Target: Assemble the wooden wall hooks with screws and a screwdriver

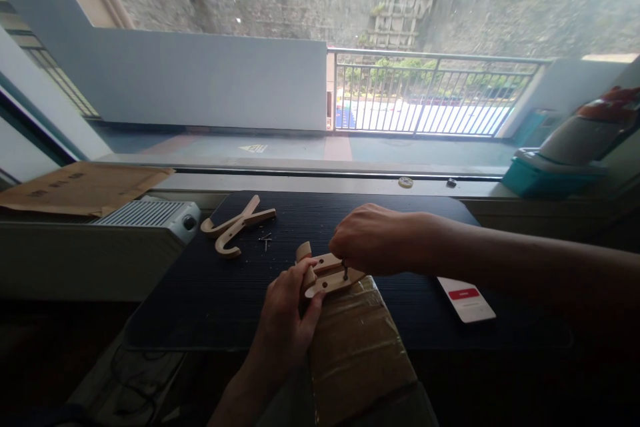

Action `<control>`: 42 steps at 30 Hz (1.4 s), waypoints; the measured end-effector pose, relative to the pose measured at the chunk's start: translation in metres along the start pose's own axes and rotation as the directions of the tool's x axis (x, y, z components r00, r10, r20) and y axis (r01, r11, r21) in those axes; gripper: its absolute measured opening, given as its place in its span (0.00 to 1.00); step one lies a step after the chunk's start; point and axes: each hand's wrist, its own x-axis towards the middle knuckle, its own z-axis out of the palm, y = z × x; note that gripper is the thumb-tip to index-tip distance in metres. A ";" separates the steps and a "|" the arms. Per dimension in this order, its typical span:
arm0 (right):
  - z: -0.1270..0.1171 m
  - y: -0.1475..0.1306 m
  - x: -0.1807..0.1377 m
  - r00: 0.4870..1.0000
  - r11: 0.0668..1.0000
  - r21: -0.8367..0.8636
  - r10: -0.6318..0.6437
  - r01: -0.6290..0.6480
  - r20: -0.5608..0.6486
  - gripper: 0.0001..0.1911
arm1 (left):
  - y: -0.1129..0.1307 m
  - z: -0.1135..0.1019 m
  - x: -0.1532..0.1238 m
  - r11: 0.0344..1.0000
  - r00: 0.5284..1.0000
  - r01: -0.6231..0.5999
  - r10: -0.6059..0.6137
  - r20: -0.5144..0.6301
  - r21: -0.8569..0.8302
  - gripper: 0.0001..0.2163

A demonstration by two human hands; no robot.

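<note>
My left hand [289, 317] grips a small wooden hook piece [327, 273] and steadies it on top of a taped cardboard box [357, 347]. My right hand [370, 238] is closed in a pinch over the same piece, fingertips on a small dark screw [345, 271] standing in one of its holes. Two more wooden hooks [235, 227] lie crossed on the dark table [210, 293] to the left, with a few loose screws [265, 238] beside them.
A white card with a red label [466, 299] lies on the table at the right. A grey ribbed heater [150, 213] and flat cardboard [80, 187] sit at the left. A teal container [545, 177] stands on the window sill at the right.
</note>
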 end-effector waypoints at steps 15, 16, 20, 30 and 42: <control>-0.010 -0.008 -0.004 0.994 0.994 -0.041 0.102 -0.101 0.027 0.07 | 0.000 0.001 -0.001 1.000 1.000 -0.012 0.012 0.003 0.029 0.20; -0.011 -0.010 -0.006 0.998 0.997 -0.048 0.063 -0.062 0.029 0.07 | 0.000 0.001 -0.001 1.000 1.000 -0.008 0.007 0.009 0.030 0.20; -0.010 -0.014 -0.007 0.997 0.996 -0.084 -0.036 0.041 0.068 0.09 | 0.000 0.001 0.000 1.000 1.000 -0.003 0.003 0.005 0.016 0.21; 0.005 0.008 0.002 0.984 0.973 0.147 0.181 -0.179 0.000 0.09 | -0.002 0.002 -0.002 1.000 1.000 -0.003 0.003 -0.016 -0.029 0.21; -0.005 0.002 -0.012 0.996 0.991 0.098 0.087 -0.089 0.019 0.07 | -0.001 0.001 -0.001 1.000 1.000 0.012 -0.012 0.006 -0.003 0.21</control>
